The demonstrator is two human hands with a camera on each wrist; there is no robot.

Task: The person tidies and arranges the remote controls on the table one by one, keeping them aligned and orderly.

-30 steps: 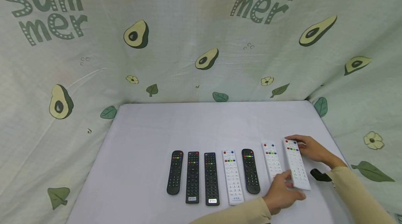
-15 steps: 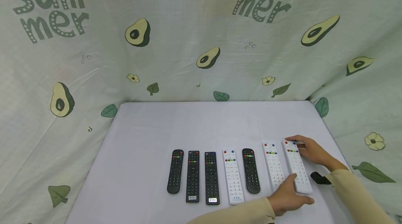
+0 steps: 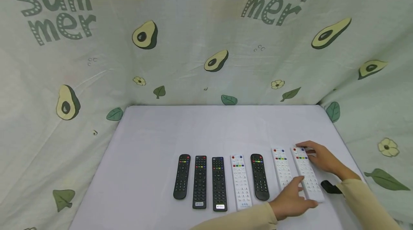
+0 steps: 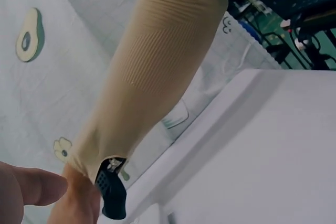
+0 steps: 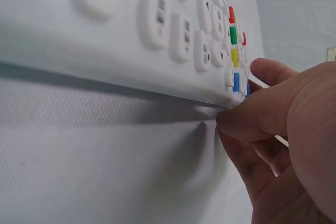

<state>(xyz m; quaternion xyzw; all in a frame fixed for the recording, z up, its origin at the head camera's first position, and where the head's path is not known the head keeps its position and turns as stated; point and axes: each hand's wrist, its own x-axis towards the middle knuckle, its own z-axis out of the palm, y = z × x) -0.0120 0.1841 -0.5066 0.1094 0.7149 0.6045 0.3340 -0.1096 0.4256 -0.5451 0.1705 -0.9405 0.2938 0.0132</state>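
Observation:
At the right end of a row lies a white remote control (image 3: 306, 174), face up on the table. My right hand (image 3: 324, 156) grips its far end; in the right wrist view the thumb (image 5: 252, 114) presses its side edge, with fingers around the end. Spread at the near end, my left hand (image 3: 292, 201) has a finger by the remote's left side and its thumb by the bottom edge. The left wrist view shows that thumb (image 4: 44, 186) stretched out. Another white remote (image 3: 281, 165) lies just left, its lower part behind the left hand.
Farther left in the row are a rounded black remote (image 3: 260, 176), a white one (image 3: 240, 183), two straight black ones (image 3: 219, 183) and another rounded black one (image 3: 182, 176). They lie apart on the white table (image 3: 145, 144). A printed cloth (image 3: 180, 36) hangs behind.
The rightmost remote's raised near end has come down onto the table. My left hand has loosened and spread its thumb at that end. My right hand keeps its place at the far end.

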